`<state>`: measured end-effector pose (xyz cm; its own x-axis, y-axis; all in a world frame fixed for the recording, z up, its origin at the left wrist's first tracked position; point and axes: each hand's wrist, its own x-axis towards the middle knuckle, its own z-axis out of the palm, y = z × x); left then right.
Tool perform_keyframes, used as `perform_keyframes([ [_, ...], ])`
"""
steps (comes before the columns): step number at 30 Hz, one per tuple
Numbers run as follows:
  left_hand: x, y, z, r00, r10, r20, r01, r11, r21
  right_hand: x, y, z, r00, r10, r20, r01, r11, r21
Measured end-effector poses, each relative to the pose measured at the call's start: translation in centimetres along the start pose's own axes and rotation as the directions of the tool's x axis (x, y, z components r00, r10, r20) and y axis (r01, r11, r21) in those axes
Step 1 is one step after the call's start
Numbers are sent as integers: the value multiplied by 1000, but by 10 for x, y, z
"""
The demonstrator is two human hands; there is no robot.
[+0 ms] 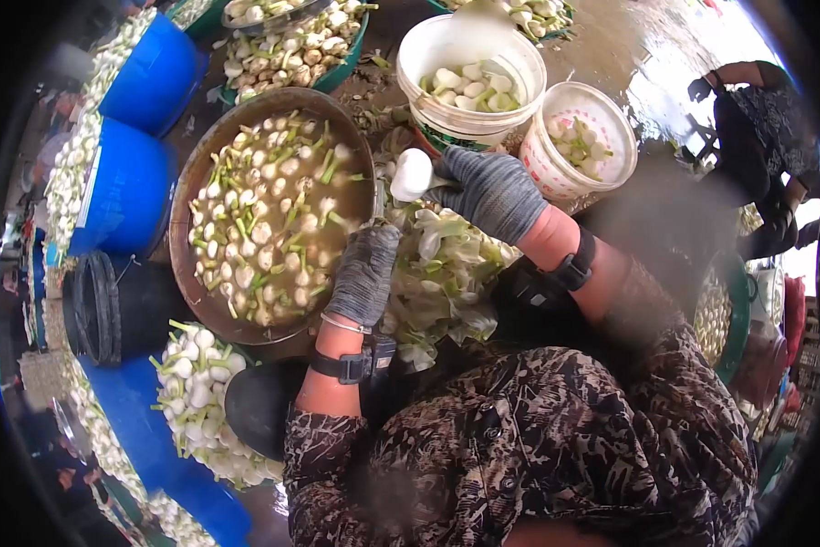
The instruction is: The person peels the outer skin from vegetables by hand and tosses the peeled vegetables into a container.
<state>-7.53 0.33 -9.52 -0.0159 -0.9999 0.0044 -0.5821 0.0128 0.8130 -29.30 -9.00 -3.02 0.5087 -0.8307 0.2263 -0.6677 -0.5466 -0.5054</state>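
Watching from afar, I have the patterned shirt [556, 428] nearest, then two gloved hands, apart. The left hand [366, 271] curls by the basin's [180, 246] rim; whether it grips anything, I can't tell. The right hand [494, 190] is clamped on the stem of a white bulb [413, 175], its long axis crosswise, round end pointing left toward the basin. Beyond stand two white buckets [428, 55]; farther right, another person [766, 128].

Grey-striped gloves [497, 187], white bulb [412, 175], brown-and-beige patterned shirt [538, 419], blue tubs [132, 187], brown basin [183, 255], red-printed white bucket [539, 164]
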Motion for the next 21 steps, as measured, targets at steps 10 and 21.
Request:
perform_keyframes([
  [10, -24, 4, 2, 939, -342, -13, 278, 783, -557, 50, 15, 39, 947, 302, 109, -154, 128, 980],
  [21, -46, 0, -29, 943, -307, -126, 227, 873, -432, 151, -42, 214, 764, 289, 577, -358, 934, 7],
])
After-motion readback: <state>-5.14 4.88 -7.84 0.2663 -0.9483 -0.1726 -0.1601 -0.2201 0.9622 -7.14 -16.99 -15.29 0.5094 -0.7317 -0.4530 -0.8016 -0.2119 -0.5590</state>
